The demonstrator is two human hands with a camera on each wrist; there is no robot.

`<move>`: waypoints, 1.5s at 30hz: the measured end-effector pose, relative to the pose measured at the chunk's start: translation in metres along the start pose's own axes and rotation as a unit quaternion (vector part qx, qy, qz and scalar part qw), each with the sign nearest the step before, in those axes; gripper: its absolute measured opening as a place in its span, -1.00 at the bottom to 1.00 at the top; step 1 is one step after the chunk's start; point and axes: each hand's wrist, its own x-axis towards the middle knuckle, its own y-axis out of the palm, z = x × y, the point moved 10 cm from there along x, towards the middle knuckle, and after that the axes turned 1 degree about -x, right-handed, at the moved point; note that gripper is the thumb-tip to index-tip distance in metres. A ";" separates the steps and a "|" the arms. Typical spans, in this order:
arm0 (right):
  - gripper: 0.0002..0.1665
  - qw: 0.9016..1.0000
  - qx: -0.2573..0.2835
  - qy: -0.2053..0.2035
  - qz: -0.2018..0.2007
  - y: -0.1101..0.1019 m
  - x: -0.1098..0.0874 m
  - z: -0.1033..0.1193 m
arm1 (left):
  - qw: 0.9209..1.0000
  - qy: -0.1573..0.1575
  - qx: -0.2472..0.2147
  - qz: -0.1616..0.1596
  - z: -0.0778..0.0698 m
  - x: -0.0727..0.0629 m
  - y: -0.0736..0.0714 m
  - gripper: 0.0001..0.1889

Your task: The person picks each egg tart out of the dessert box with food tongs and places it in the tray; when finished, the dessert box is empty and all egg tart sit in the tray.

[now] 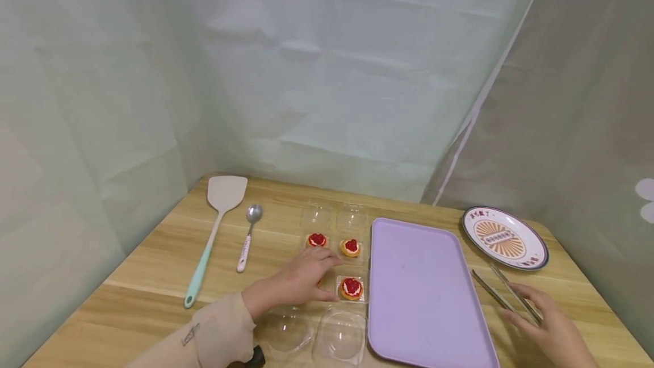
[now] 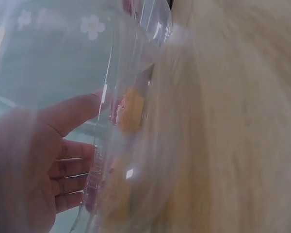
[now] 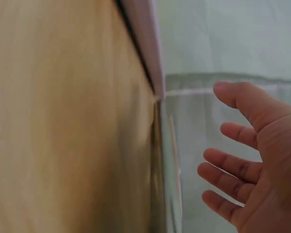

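My left hand (image 1: 301,278) is over several small red-topped tarts, fingers apart and extended, palm facing them. One tart (image 1: 351,288) lies in a clear plastic box by the thumb; another tart (image 1: 351,247) and a third tart (image 1: 317,240) are past the fingers. A further tart is mostly hidden under the hand. In the left wrist view, a clear lid (image 2: 94,63) stands between the camera and the hand, with a tart (image 2: 131,111) behind it. My right hand (image 1: 544,322) is beside metal tongs (image 1: 516,294), its fingers spread loosely in the right wrist view.
A purple tray (image 1: 419,294) lies between the hands. Behind the tongs is a patterned plate (image 1: 503,237). To the left lie a spatula (image 1: 214,231) and a spoon (image 1: 248,237). Open clear lids (image 1: 341,334) lie in front of the tarts, and others (image 1: 351,217) behind.
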 end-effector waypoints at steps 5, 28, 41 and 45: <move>-0.32 0.997 -0.031 0.055 0.041 0.005 -0.003 -0.028 | 1.000 -0.008 -0.012 -0.001 0.003 0.000 0.004 -0.22; -0.26 0.990 -0.081 0.079 0.079 0.010 -0.002 -0.056 | 0.999 -0.006 -0.035 -0.028 0.014 0.004 0.003 -0.18; -0.27 0.986 -0.090 0.089 0.104 0.016 -0.009 -0.061 | 0.999 -0.022 -0.048 -0.008 0.016 0.004 0.014 -0.16; -0.26 0.987 -0.095 0.083 0.099 0.014 -0.010 -0.061 | 0.999 -0.020 -0.045 -0.011 0.014 0.005 0.015 -0.16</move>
